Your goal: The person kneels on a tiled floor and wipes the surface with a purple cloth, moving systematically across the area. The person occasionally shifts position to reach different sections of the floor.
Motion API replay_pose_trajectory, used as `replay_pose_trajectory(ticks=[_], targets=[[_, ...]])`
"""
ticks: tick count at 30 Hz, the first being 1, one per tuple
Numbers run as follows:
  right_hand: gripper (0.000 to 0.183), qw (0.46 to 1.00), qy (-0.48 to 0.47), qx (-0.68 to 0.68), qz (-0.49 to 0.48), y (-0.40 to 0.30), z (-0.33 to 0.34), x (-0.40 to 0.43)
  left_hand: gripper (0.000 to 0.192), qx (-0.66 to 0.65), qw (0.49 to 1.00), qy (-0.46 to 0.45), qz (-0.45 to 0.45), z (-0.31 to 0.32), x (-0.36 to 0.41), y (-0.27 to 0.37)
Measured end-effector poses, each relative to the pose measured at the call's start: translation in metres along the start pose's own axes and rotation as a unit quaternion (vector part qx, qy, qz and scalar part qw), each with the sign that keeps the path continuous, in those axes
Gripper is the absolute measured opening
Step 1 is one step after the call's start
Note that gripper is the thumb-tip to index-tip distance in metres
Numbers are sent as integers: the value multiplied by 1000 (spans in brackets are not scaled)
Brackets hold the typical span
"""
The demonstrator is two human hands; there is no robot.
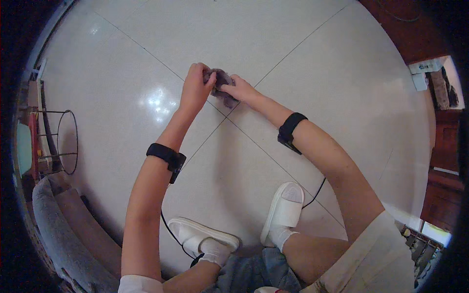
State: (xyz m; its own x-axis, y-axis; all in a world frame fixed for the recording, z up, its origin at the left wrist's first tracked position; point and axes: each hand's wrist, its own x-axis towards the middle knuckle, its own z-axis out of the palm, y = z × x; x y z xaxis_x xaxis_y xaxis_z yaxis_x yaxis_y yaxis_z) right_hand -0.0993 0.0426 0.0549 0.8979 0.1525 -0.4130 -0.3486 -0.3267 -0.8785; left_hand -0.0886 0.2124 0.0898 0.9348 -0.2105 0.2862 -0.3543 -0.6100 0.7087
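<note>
A small, crumpled, greyish-purple piece of fabric or fluffy item (pixel 224 98) is held between both hands above the tiled floor; its exact kind is unclear. My left hand (pixel 196 85) grips its left edge, thumb towards the middle. On the right side, my right hand (pixel 240 89) pinches it, thumb lying over its dark, open-looking middle. The item's lower part hangs below the fingers. Black straps with small devices sit around both forearms.
White slippers (pixel 287 208) are on the feet below. A grey cushioned seat (pixel 66 234) stands at lower left, near a black wire frame (pixel 77 143). Dark red wooden furniture (pixel 445 143) lines the right side, with a box (pixel 449 82) holding brown items. A black cable runs near the feet.
</note>
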Motion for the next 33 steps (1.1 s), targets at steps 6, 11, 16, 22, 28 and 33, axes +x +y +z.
replay_pose_trajectory(ticks=[6, 11, 16, 22, 28, 33], targets=[[39, 883, -56, 453, 106, -15, 1, -6, 24, -71, 995, -68, 26, 6, -13, 15], [38, 982, 92, 166, -4, 0, -25, -11, 21, -149, 970, -189, 37, 4, -21, 24], [39, 909, 163, -287, -254, -14, -90, -75, 16, -8, 984, -169, 61, -17, -29, -4], [47, 794, -180, -495, -305, 77, -75, -192, 13, 103, 991, -78, 22, -51, -43, -86], [49, 645, -258, -497, -520, 115, -72, -177, 17, 190, 982, -4, -14, -68, -62, -128], [57, 664, -405, -429, -459, 107, -70, -138, 29, 215, 976, 7, 19, -59, -72, -151]])
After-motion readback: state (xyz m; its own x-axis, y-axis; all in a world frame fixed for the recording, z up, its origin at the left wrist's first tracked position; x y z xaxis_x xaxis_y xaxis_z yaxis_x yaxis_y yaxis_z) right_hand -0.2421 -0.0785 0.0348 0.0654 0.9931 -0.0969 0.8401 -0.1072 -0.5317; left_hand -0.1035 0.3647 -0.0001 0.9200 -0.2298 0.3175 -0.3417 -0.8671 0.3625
